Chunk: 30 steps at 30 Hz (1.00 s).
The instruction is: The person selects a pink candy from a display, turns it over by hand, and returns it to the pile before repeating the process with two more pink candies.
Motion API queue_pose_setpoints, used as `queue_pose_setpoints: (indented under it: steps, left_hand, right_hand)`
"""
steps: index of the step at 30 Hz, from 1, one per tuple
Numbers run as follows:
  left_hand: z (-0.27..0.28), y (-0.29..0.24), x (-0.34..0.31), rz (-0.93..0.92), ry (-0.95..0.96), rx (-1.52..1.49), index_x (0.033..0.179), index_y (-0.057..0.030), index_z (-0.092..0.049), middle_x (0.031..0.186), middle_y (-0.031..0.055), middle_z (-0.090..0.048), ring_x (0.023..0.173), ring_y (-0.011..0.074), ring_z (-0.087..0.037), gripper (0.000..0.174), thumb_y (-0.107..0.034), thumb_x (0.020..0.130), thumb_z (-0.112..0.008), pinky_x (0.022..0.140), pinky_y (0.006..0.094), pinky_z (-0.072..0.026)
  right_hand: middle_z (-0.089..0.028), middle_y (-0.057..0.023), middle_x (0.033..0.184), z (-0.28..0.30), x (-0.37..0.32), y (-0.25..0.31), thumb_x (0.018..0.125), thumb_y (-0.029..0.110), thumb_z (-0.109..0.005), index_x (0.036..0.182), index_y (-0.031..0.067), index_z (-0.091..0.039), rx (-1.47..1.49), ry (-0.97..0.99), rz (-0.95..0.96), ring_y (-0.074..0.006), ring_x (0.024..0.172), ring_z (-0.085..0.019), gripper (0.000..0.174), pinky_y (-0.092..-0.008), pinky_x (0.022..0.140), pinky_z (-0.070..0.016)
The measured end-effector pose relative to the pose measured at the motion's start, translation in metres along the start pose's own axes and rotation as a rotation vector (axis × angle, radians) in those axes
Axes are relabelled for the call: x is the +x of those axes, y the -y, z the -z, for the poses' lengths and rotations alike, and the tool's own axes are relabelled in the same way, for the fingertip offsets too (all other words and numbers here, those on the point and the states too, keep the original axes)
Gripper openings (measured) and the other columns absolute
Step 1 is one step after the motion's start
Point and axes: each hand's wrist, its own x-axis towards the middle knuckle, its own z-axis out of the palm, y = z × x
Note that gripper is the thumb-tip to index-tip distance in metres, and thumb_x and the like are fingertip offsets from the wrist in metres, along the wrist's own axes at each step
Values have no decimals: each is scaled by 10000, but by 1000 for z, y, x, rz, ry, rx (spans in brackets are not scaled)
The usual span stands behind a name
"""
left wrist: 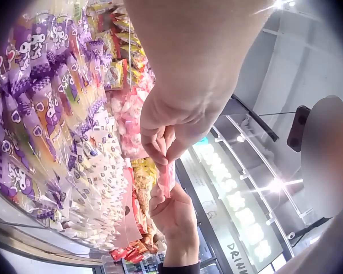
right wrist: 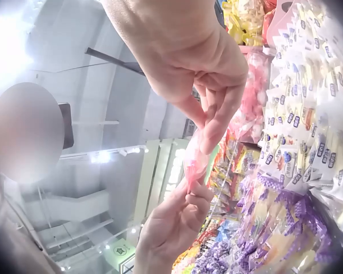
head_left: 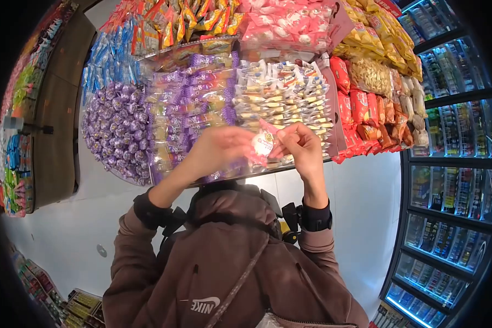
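Note:
A small pink and white wrapped sweet [head_left: 263, 143] is held between both hands over the front of the candy display. The left hand [head_left: 222, 147] pinches one end of its wrapper, and the right hand [head_left: 303, 148] pinches the other. Seen from the left wrist, the left hand [left wrist: 180, 123] grips the pink wrapper [left wrist: 167, 178] from above, with the right hand [left wrist: 175, 217] below. In the right wrist view the right hand [right wrist: 200, 74] holds the upper end of the packet [right wrist: 194, 162], and the left hand [right wrist: 174, 225] the lower end.
Behind the hands lie white packets [head_left: 281, 90], purple packets [head_left: 191, 104] and purple lollipops [head_left: 115, 128]. Pink bags [head_left: 290, 24] fill a bin at the back; red packets [head_left: 359, 106] lie to the right. Lit drink shelves [head_left: 448, 128] stand at the far right.

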Motion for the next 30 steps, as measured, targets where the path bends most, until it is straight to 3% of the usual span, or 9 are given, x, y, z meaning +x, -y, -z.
queue_pose_setpoints:
  steps: [4,14,17,20,23,30]
  left_hand:
    - [10,-4,-2,55,-1,-67,1071,30,-556,921,68,-626,834,87,-589,267,2,808,-593,716,200,-464]
    - [15,16,-18,-34,-50,-265,1121,19,-507,969,60,-603,864,89,-575,316,-26,820,-591,737,230,-460]
    - [10,17,-16,-16,-127,-199,1091,28,-524,933,71,-629,840,103,-596,322,-137,827,-607,729,247,-475]
    - [1,30,-11,-16,-174,-150,1092,16,-528,910,67,-631,809,103,-599,334,-152,819,-619,703,246,-479]
    - [-12,27,-6,72,-209,-138,1089,21,-523,919,40,-604,816,65,-562,276,-36,827,-588,704,202,-451]
    - [-46,29,15,15,-301,-85,1067,18,-534,839,7,-587,770,46,-548,271,-33,812,-609,677,191,-445]
  right_hand:
    - [-608,-88,630,-4,8,9,860,112,-551,834,3,-527,-56,36,-45,-138,566,-613,115,-214,495,-457]
    - [-606,-58,626,-17,32,10,853,85,-557,846,7,-542,-129,178,-91,-112,574,-610,80,-196,495,-454]
    - [-610,-62,654,-14,37,8,853,67,-551,859,2,-539,-126,205,-88,-116,582,-614,67,-196,501,-458]
    - [-615,-66,685,-8,39,5,854,60,-548,874,-1,-533,-117,233,-93,-119,589,-616,66,-196,508,-460]
    - [-619,-60,706,1,40,2,856,64,-549,890,4,-532,-108,277,-90,-119,599,-617,71,-193,519,-461]
    - [-620,-38,750,36,36,9,831,57,-586,952,24,-540,-100,325,-50,-81,632,-592,133,-194,527,-469]
